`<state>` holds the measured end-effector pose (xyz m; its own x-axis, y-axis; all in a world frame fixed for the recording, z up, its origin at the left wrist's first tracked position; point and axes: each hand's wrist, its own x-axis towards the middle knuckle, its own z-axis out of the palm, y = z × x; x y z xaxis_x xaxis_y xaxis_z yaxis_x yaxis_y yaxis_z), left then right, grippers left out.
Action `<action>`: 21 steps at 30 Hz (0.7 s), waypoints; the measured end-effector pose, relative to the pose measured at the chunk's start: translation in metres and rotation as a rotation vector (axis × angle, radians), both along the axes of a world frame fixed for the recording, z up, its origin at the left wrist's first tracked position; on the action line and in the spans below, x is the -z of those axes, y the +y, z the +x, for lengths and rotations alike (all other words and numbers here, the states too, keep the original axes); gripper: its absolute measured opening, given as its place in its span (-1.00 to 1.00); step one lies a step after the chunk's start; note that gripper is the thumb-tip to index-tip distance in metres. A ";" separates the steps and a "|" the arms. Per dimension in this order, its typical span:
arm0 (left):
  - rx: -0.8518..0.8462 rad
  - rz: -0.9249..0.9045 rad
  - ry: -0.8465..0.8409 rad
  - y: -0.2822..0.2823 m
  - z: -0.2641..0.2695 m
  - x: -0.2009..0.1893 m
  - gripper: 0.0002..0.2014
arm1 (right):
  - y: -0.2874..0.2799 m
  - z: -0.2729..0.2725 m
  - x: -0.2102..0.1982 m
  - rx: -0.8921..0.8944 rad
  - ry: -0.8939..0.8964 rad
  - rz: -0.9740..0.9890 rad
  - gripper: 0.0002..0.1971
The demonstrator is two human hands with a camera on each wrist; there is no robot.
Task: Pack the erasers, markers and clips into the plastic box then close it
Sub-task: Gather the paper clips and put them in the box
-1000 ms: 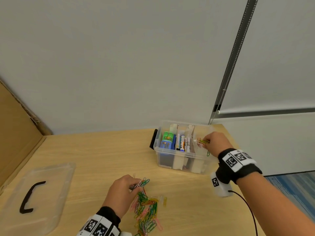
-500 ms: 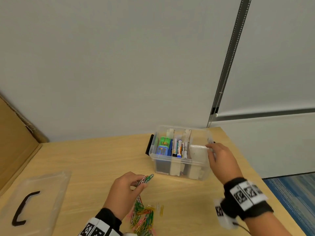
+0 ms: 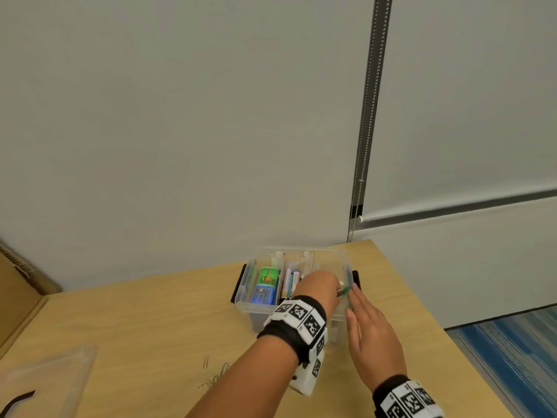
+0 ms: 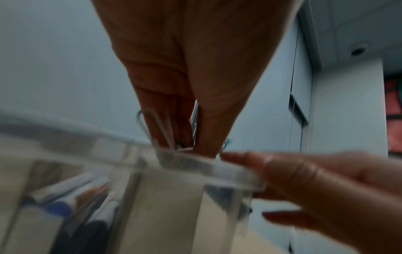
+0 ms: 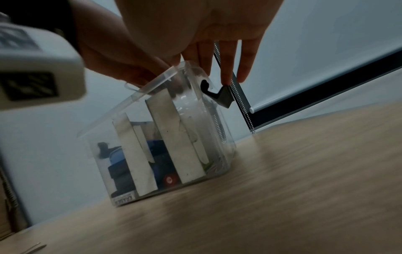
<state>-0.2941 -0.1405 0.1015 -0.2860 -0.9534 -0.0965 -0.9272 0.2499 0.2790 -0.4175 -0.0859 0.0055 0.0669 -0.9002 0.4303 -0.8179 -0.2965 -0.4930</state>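
the left hand (image 3: 321,286) pinches a small bunch of paper clips (image 4: 165,137) directly above the rightmost compartment of the plastic box (image 3: 241,292), so the drop lies straight down; the right hand (image 3: 372,330), fingers straight, steadies the box's right wall; two erasers (image 3: 265,285) and about three markers (image 3: 291,282) stand inside; a few clips (image 3: 212,377) remain on the table (image 3: 135,327); one lid (image 3: 45,384) lies at far left.

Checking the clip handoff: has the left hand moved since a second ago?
Yes. The left hand has left the clip pile on the table and now reaches over the plastic box, pinching paper clips.
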 end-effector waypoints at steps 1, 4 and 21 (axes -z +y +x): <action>0.007 0.052 -0.062 -0.006 -0.003 0.005 -0.81 | 0.000 0.000 0.000 0.001 0.008 0.001 -0.46; 0.035 0.146 -0.152 -0.019 -0.004 0.011 -0.82 | 0.000 0.000 -0.001 0.002 0.015 0.009 -0.46; -0.201 -0.239 0.473 0.100 0.154 0.012 -0.71 | 0.016 0.015 -0.018 0.050 0.045 -0.022 -0.49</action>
